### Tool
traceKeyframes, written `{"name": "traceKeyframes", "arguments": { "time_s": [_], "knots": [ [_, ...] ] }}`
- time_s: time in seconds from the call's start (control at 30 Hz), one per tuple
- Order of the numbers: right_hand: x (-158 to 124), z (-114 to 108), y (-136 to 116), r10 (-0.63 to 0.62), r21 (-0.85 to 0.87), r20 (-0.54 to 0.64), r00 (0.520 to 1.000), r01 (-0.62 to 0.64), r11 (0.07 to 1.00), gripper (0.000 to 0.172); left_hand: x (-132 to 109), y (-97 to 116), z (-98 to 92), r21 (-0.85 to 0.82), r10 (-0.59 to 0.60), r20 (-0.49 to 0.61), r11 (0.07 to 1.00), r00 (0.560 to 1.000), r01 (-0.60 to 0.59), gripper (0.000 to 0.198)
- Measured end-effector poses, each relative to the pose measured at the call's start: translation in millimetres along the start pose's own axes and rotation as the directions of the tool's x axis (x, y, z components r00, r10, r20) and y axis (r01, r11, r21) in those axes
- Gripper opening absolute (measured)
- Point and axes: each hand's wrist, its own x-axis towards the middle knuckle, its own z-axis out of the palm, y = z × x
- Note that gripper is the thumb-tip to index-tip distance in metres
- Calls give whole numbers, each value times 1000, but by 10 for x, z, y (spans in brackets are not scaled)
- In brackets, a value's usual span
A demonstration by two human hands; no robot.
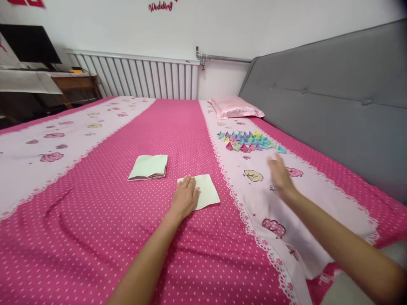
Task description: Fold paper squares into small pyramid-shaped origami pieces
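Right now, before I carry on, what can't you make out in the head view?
All in the head view:
Right hand: blurred, so whether it holds anything is unclear.
Pale loose sheet: partly hidden under the left hand.
Paper stack: the top sheet covers those below; their number can't be counted.
Folded paper pieces: too small and crowded for a sure count.
Red wall decoration: cut off by the top edge.
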Motion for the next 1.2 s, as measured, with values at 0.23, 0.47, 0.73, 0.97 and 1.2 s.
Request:
{"name": "traceKeyframes", "arguments": {
  "time_s": [0.23,0.47,0.73,0.97,1.2],
  "knots": [
    [-1311,1002,-1752,-514,496,580,632,227,838,69,-49,32,10,32,-7,-3,999,1000,7,49],
    [-1776,1564,-1630,-563,441,730,388,362,821,72,-124,48,50,179,-35,150,984,988,7,63],
    [-1545,1444,-1200,-477,184,763,437,560,808,69,-112,44,84,174,-94,95,982,991,76,55],
    [-1446,1403,-1031,-360,4,686,632,492,871,68,-181,1,5,162,-228,17,961,973,223,63],
    [-1248,1426,-983,-243,239,616,750,116,964,57,-233,30,-272,-46,-372,-96,928,923,369,46]
  ]
}}
